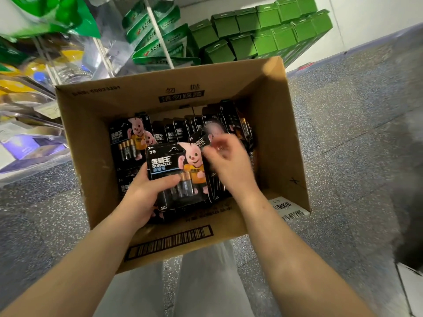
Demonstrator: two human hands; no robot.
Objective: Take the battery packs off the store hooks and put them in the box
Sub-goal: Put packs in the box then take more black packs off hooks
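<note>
- Closest to us, both forearms reach down over the near flap of the cardboard box (96, 138), which sits on the speckled floor (343, 138).
- Our left hand (142, 197) grips a battery pack (177, 172) from below, thumb curled across its front just under the label; the pack hangs inside the box opening, face up, above the ones already lying there.
- There may be more packs stacked behind that front one; we can't tell from here.
- Our right hand (225, 161) is blurred, fingers curled at the top right corner of the held pack; it seems to pinch the edge of another pack (199, 140), but we can't say for certain.
- Deeper in, the loose packs (128, 140) cover the bottom of the box, some flat at the left, others standing on edge along the back and right.
- To do this well, we'd lay the pack flat on the low spot at the left-centre, label up, and let go only once it rests.
- We'd keep the right hand's pack clear so the hang tabs don't snag each other.
- Farthest off, the shelf (158, 33) holds green packets (151, 30) and green cartons (263, 30); no battery hooks are in view.
</note>
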